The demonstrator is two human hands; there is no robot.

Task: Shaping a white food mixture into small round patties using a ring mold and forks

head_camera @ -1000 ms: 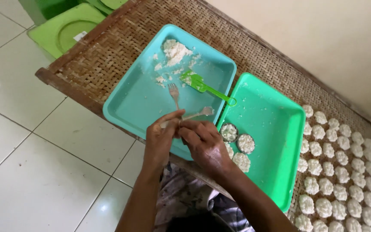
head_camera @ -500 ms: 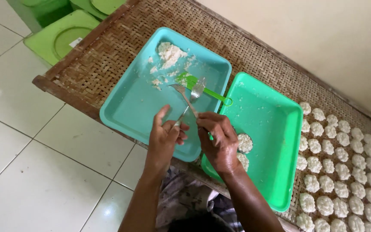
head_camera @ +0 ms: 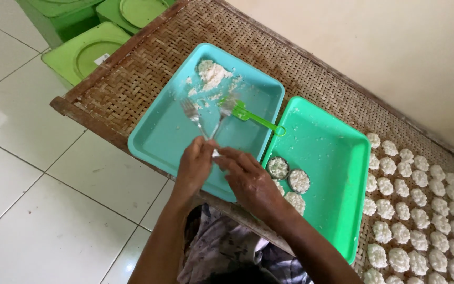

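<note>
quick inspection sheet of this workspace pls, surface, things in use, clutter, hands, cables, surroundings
surface: woven rattan tray with a wooden frame, over a white tiled floor.
job's things: two metal forks crossing over the teal tray, which holds white crumbly mix; a green scoop lies in it.
clutter: green tray with three filled round moulds; rows of white formed pieces on the rattan.
hands: left hand and right hand each grip a fork.
cables: nothing seen.
surroundings: green lidded containers, pale wall.
</note>
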